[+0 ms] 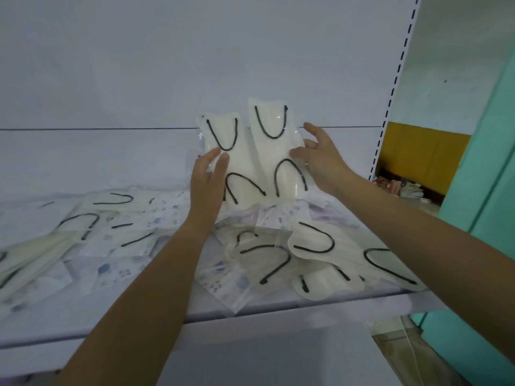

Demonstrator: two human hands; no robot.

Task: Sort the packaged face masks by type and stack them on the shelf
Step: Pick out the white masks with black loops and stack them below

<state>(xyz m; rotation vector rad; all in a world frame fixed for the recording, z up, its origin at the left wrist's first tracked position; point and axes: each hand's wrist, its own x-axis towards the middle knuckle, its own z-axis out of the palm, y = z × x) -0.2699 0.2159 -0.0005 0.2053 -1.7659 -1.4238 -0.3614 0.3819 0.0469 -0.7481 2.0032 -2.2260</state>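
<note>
Holding two packaged masks upright at the centre of the frame, the person's hands meet above the shelf [250,309]. The left hand [207,176] grips the left mask [220,135] by its lower left edge, thumb and forefinger curled onto the front of the clear wrapper. The right hand [320,160] pinches the right mask [271,121] at its right edge, thumb on the front and the other fingers spread behind and beside it. Both masks are cream with black ear loops; they stand side by side, touching, the right one higher.

Below them the shelf is strewn with more packs. Loose cream masks [315,240] lie at lower right, one reaching the front lip. Printed masks [228,282] with small blue figures lie at lower centre, partly under the cream ones. A mixed heap [83,221] fills the left. A slotted upright [390,101] runs down the right side, with a teal panel [487,190] beyond it.
</note>
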